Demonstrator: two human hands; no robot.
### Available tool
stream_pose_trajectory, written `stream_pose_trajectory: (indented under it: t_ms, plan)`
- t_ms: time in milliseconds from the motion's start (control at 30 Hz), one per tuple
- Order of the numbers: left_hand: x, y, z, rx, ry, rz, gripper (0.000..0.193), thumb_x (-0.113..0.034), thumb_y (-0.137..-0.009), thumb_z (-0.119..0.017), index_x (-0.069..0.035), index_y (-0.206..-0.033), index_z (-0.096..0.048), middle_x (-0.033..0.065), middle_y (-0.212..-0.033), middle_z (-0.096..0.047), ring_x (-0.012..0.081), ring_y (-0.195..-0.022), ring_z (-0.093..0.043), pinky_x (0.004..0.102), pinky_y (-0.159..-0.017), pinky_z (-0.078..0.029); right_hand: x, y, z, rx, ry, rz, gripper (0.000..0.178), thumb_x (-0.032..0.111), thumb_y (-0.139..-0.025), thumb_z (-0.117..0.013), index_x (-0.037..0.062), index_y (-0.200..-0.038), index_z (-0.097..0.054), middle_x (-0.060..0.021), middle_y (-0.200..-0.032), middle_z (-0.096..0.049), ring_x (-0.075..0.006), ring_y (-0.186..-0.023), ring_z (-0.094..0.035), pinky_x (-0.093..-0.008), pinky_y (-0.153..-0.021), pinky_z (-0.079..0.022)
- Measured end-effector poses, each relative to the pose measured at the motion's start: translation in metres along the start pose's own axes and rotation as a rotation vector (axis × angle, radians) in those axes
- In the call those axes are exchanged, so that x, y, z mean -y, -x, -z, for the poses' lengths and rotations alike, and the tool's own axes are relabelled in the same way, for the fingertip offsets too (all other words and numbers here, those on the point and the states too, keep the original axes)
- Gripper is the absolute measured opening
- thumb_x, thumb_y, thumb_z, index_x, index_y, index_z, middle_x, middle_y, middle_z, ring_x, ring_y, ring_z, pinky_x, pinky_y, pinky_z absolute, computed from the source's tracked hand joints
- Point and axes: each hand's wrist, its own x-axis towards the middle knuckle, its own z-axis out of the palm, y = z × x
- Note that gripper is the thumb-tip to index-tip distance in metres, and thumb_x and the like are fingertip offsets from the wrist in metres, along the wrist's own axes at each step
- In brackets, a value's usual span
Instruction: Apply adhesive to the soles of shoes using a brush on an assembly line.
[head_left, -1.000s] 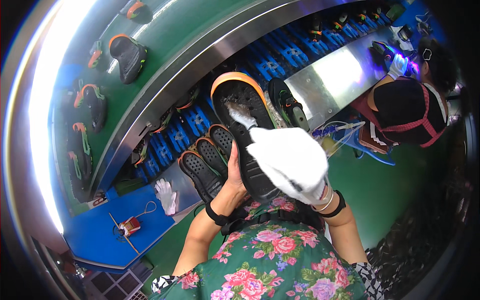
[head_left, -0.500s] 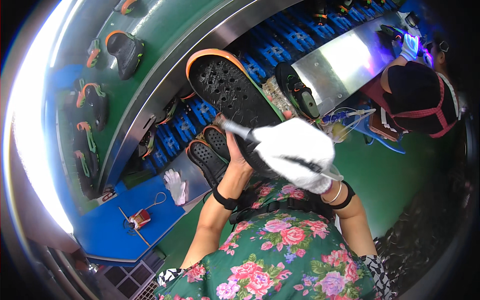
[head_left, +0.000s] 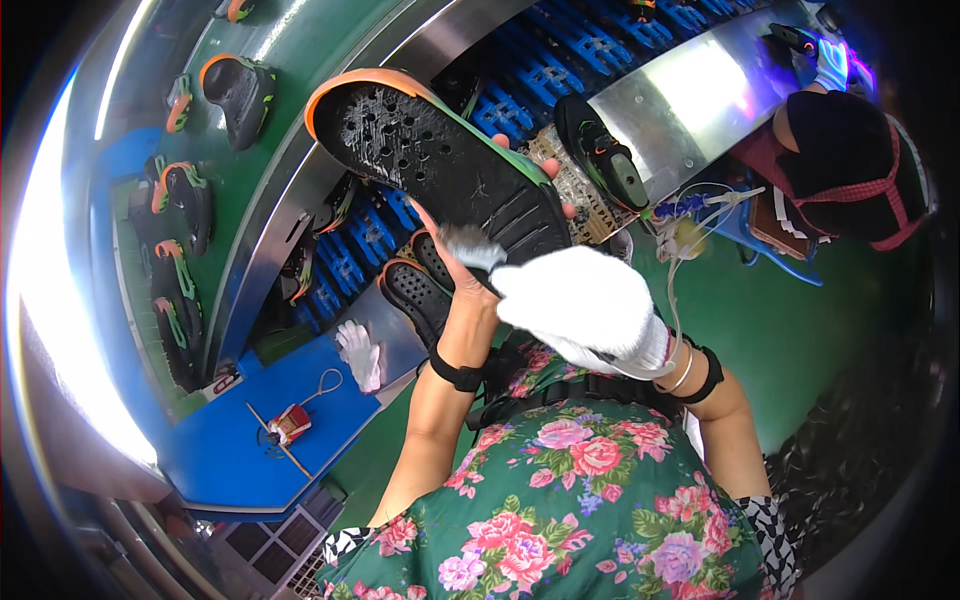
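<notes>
- Green floor (head_left: 740,315) lies beneath a workshop line of blue racks (head_left: 555,75) and a curved metal rail (head_left: 275,190).
- Left hand (head_left: 468,278), bare: grasps the black shoe sole (head_left: 450,165) from beneath, thumb along its left edge, fingertips curled over the right; forearm rises from below, wrist banded in black.
- Shoe sole: raised before the torso, perforated end pointing up and left, rim orange to green.
- Right hand (head_left: 580,305), white-gloved: closed around a brush (head_left: 474,248), forearm angled inward; the blurred bristles are at the sole's lower left edge, contact uncertain.
- Nearby: perforated soles (head_left: 414,298) beyond the left wrist; a dark shoe (head_left: 598,155) right of the held sole.
- Farther: a co-worker (head_left: 835,145), upper right; a blue table (head_left: 225,455), lower left.
</notes>
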Motion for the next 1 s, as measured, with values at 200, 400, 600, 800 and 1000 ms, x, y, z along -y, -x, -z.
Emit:
stream_pose_trajectory:
  t_ms: [200, 400, 600, 800, 1000]
  plan:
    - [0.000, -0.003, 0.004, 0.026, -0.026, -0.017, 0.100, -0.089, -0.082, -0.044, -0.018, -0.152, -0.038, 0.0335, -0.139, -0.051, 0.0547, -0.109, -0.062, 0.0651, -0.089, -0.054, -0.006, 0.003, 0.020, -0.017, 0.008, -0.070, 0.028, 0.002, -0.079, -0.078, 0.0072, -0.107, -0.077, -0.0115, -0.108, -0.075, -0.0272, -0.093, -0.072, -0.0360, -0.079, -0.058]
    - [0.004, -0.003, -0.006, 0.080, 0.062, -0.092, 0.098, -0.086, -0.085, -0.044, -0.016, -0.153, -0.037, 0.0333, -0.135, -0.055, 0.0530, -0.114, -0.060, 0.0633, -0.092, -0.053, 0.000, 0.010, 0.020, 0.050, -0.141, -0.107, 0.025, 0.005, -0.080, -0.079, 0.0088, -0.105, -0.077, -0.0092, -0.107, -0.075, -0.0253, -0.090, -0.072, -0.0366, -0.077, -0.058]
    - [-0.012, -0.010, 0.002, 0.109, -0.057, -0.003, 0.106, -0.087, -0.082, -0.046, -0.009, -0.153, -0.034, 0.0315, -0.134, -0.056, 0.0473, -0.119, -0.058, 0.0627, -0.093, -0.053, 0.005, 0.014, 0.009, 0.051, -0.027, -0.110, 0.019, 0.004, -0.077, -0.081, 0.0091, -0.095, -0.078, -0.0098, -0.100, -0.077, -0.0252, -0.088, -0.074, -0.0358, -0.076, -0.058]
    - [-0.013, -0.001, 0.008, 0.083, -0.183, -0.016, 0.103, -0.074, -0.085, -0.060, -0.005, -0.156, -0.030, 0.0189, -0.157, -0.034, 0.0470, -0.124, -0.049, 0.0579, -0.095, -0.050, -0.015, 0.012, 0.021, 0.027, -0.131, -0.140, 0.021, 0.006, -0.080, -0.079, 0.0074, -0.100, -0.078, -0.0093, -0.104, -0.076, -0.0249, -0.086, -0.072, -0.0363, -0.074, -0.057]
    - [-0.025, 0.006, 0.012, 0.019, -0.197, 0.116, 0.105, -0.075, -0.085, -0.058, -0.008, -0.159, -0.026, 0.0165, -0.163, -0.024, 0.0476, -0.123, -0.051, 0.0576, -0.097, -0.051, -0.005, 0.023, 0.010, 0.163, -0.226, -0.172, 0.027, 0.007, -0.079, -0.081, 0.0090, -0.105, -0.078, -0.0069, -0.105, -0.076, -0.0241, -0.089, -0.072, -0.0352, -0.076, -0.058]
